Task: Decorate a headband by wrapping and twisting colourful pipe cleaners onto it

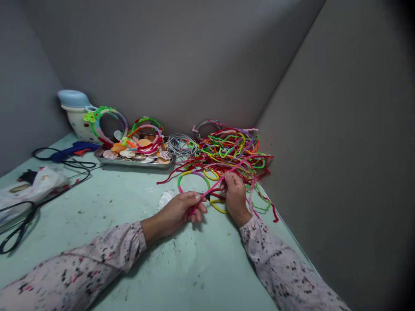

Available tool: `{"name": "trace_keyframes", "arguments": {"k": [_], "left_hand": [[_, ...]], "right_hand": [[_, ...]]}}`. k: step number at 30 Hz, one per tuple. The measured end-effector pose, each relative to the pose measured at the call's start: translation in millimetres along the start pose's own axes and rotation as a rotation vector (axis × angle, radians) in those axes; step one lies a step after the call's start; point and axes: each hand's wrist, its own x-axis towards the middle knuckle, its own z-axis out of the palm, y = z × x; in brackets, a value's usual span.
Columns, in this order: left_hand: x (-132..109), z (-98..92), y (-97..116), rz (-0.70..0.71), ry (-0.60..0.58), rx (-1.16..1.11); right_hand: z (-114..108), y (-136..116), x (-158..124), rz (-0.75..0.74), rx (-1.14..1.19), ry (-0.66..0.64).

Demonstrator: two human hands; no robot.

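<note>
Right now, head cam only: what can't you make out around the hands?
Head view:
Pink pipe cleaner inside the left hand: hidden by the fingers.
Small dark item by that hand: too small, strands cross it.
Metal tray floor: hidden by seashells.

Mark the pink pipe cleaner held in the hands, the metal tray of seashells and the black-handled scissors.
Pink pipe cleaner (pixel 214 188): head view, on the stretch between the hands.
Metal tray (pixel 136 163): head view, on its front rim.
Black-handled scissors (pixel 32 213): head view, on the handles near the pivot.
</note>
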Motion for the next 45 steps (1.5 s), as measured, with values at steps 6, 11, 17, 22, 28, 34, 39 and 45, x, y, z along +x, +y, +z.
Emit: {"name": "trace_keyframes", "arguments": {"k": [6,11,17,22,28,34,39,45], "left_hand": [[0,1.9,1,-0.013,0.048,-0.006],[1,1.3,-1,-0.001,0.067,0.0],[2,0.4,-1,-0.017,0.074,0.006],[2,1.3,-1,-0.015,0.077,0.063],[1,1.0,-5,0.086,0.099,0.146],[-1,1.3,-7,0.151,0.111,0.325],[-2,4.5,-6,0.207,0.15,0.423],[-4,10.2,-4,0.223,0.177,0.43]], "right_hand": [[-4,7,7,0.019,0.063,0.097],[0,4,-2,0.152,0.073,-0.134],[8,-7,-14,0.113,-0.052,-0.229],[8,-8,-12,0.081,-0.07,-0.208],[3,-1,-10,0.053,-0.101,-0.174],[2,1,-8,0.037,-0.129,-0.1],[3,1,-9,0.034,-0.137,-0.086],[3,-1,-8,0.034,-0.133,-0.069]]}}
